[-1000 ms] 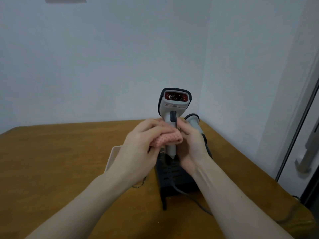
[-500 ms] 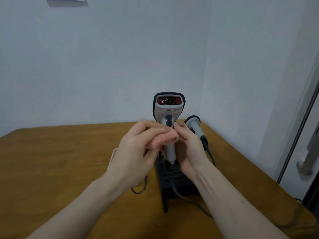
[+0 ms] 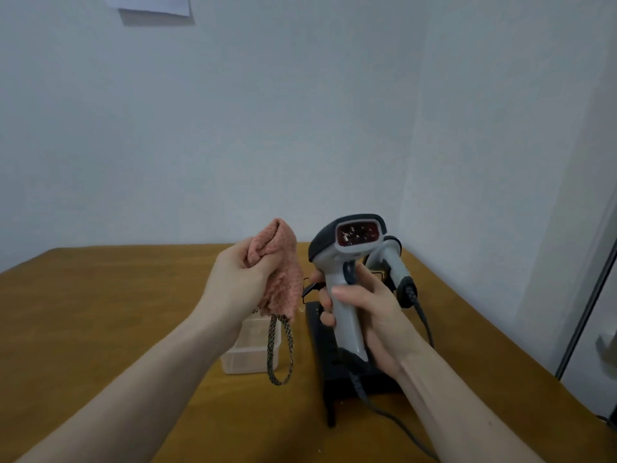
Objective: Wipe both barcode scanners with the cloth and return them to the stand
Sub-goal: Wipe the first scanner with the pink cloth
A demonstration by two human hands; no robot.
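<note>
Lifted off the white-and-grey corded barcode scanner [image 3: 347, 279] since a moment ago, the bunched pink cloth [image 3: 278, 269] now sits clenched in the left hand [image 3: 240, 282] just left of it, while the right hand [image 3: 364, 309] grips its handle above the black stand [image 3: 334, 355], so this wiping pass looks finished.

a brown wooden table [image 3: 100, 312] sits in the corner of a room with pale walls [image 3: 233, 128]. a small see-through box [image 3: 248, 352] stands on the table. a white paper [image 3: 150, 3] is stuck high up on the wall.
</note>
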